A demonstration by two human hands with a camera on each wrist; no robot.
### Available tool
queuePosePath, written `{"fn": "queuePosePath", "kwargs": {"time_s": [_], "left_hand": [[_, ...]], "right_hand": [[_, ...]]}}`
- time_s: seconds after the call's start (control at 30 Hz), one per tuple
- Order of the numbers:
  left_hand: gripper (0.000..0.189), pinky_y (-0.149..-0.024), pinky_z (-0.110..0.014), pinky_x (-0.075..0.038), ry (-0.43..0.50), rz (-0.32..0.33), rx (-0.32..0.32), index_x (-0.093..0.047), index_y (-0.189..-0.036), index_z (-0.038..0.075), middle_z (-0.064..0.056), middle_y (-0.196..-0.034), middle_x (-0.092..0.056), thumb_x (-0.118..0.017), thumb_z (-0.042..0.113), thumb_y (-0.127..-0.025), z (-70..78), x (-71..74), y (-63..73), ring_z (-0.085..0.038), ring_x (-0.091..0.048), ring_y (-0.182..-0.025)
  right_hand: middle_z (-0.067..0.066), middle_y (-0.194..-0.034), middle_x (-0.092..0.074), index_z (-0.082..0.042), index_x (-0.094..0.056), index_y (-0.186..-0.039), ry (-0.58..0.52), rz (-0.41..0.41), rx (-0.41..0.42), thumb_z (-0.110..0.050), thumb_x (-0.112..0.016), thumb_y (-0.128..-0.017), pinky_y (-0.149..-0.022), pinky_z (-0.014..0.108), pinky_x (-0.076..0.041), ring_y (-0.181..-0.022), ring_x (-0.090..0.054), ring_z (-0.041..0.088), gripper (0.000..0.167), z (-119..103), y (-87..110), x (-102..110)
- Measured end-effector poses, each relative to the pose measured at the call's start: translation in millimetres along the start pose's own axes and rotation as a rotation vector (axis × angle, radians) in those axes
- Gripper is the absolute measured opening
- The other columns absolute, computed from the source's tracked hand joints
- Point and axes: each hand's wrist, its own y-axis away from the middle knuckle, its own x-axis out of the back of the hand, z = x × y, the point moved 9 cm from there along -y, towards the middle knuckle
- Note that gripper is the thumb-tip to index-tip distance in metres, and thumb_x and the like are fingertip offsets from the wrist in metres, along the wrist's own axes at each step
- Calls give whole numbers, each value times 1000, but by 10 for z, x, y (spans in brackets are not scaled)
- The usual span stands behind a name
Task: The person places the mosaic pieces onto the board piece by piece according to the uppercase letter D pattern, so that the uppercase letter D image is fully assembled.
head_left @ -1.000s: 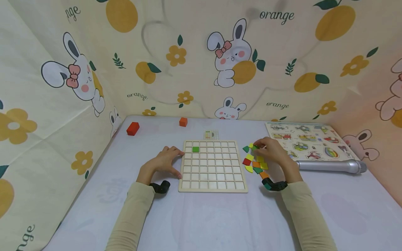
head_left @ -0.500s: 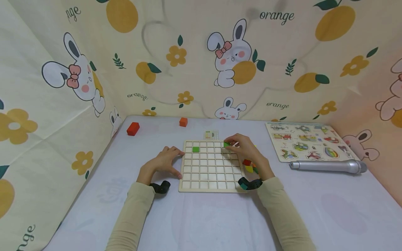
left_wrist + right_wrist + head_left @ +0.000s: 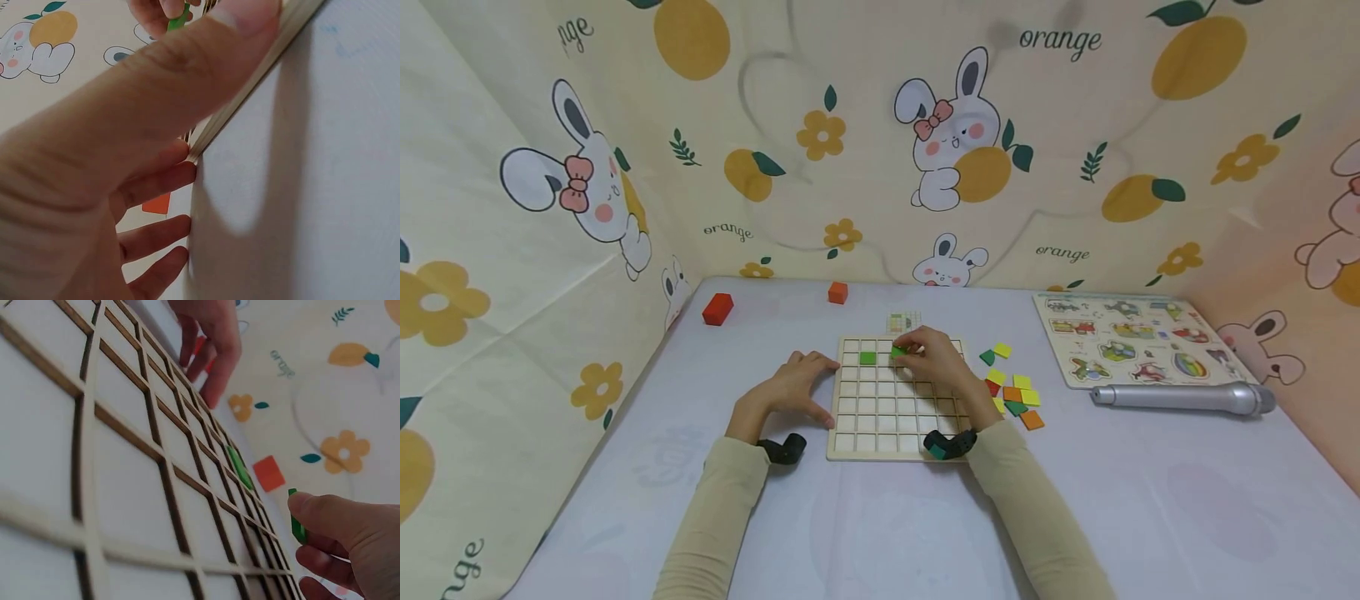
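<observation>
Between both hands lies a square wooden grid board [image 3: 908, 456], with a flat green square tile [image 3: 868, 358] set in a cell of its upper left part. My left hand [image 3: 790, 386] rests at the board's left edge, its thumb and fingertips against the frame; the left wrist view shows those fingers mostly straight. Over the board's upper middle, my right hand [image 3: 936, 360] pinches a second green tile [image 3: 299, 525] between thumb and fingers. In the right wrist view this tile stands on edge, apart from the grid. Part of the board is hidden beneath the right hand.
Right of the board lie several loose tiles, among them a yellow tile [image 3: 1003, 351] and an orange tile [image 3: 1032, 419]. A small pattern card [image 3: 895, 322] sits behind the board. Farther off are a red block [image 3: 718, 309], an orange cube [image 3: 838, 292], a picture puzzle board [image 3: 1105, 332] and a silver microphone [image 3: 1180, 397].
From the loose tiles, my right hand has travelled left across the board's top, carrying the green tile. The pile is uncovered now. My left hand stays where it was.
</observation>
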Motion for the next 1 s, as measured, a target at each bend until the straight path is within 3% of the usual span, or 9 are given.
{"fn": "queuePosePath", "kwargs": {"time_s": [0.5, 0.77, 1.0], "left_hand": [[93, -99, -45, -36, -3, -4, 14, -46, -134, 11, -6, -136, -45, -86, 45, -57, -5, -4, -10, -27, -36, -118], [94, -99, -44, -35, -4, -5, 5, -46, -134, 11, -6, -135, -45, -86, 46, -57, -1, -2, -9, -27, -36, -118], [94, -100, -45, -35, 5, -5, 10, -46, -135, 11, -6, -135, -45, -86, 47, -57, -5, 0, -10, -27, -35, -119]], "right_hand": [[2, -94, -63, -10, -71, -101, 81, 13, -102, -19, -71, -83, -73, 30, -45, -82, -53, 15, 20, 76, -70, -218], [3, -94, -63, -10, -73, -94, 83, 73, -83, -18, -73, -81, -77, 33, -48, -87, -58, 18, 15, 57, -71, -216], [4, -94, -60, -10, -73, -95, 78, 67, -76, -17, -73, -81, -78, 35, -48, -88, -57, 20, 16, 50, -68, -220]]}}
